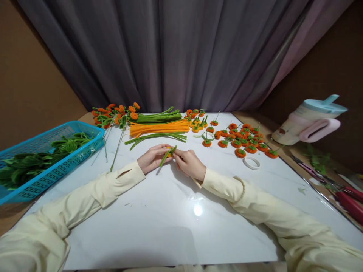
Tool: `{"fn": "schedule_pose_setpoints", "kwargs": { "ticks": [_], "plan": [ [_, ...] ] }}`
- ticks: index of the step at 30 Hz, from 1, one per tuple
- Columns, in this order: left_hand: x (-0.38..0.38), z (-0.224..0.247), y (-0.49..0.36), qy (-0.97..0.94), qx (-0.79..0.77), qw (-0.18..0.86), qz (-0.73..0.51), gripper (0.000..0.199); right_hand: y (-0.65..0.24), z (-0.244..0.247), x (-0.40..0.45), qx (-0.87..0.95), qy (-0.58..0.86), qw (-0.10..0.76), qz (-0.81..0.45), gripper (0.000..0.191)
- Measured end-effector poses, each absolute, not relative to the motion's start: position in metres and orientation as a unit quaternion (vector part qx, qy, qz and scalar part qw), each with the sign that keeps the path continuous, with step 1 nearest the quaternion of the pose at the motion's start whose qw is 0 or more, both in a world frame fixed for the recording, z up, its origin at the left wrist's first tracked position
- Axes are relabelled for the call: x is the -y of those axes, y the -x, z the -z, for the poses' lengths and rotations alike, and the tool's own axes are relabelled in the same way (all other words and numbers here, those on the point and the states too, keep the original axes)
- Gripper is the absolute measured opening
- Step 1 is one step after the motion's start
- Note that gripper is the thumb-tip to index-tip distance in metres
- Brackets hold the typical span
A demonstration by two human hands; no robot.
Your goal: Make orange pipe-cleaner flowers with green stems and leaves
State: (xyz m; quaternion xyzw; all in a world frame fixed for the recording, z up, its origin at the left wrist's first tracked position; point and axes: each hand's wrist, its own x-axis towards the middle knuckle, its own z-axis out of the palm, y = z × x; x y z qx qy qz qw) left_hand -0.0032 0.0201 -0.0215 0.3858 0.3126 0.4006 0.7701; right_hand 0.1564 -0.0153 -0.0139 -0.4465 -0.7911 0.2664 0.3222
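Observation:
My left hand (153, 158) is closed round a small orange pipe-cleaner persimmon (169, 154) with green pipe-cleaner ends sticking out of it. Pinched at the top of the same piece, my right hand (189, 163) grips a green pipe cleaner (163, 158) whose end slants down towards me. Both hands meet just above the middle of the white table. Just beyond them lie a few loose green pipe cleaners (159, 136), a bundle of orange pipe cleaners (159, 127) and a bundle of green ones (159, 118).
A blue basket (70, 158) with green leaves stands at left. Finished orange stems (119, 113) lie back left, several orange persimmons (241, 139) at right. Tape rolls (251, 163), a tumbler (309, 119) and red-handled pliers (348, 200) are on the right.

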Motion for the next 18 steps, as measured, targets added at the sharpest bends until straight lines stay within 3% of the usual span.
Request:
{"fn": "schedule_pose_setpoints", "kwargs": {
  "ticks": [18],
  "plan": [
    [-0.017,0.03,0.004,-0.508,-0.314,0.688,-0.412,0.042,-0.157,0.02,0.011,0.736,0.453,0.349,-0.361,0.027]
  ]
}}
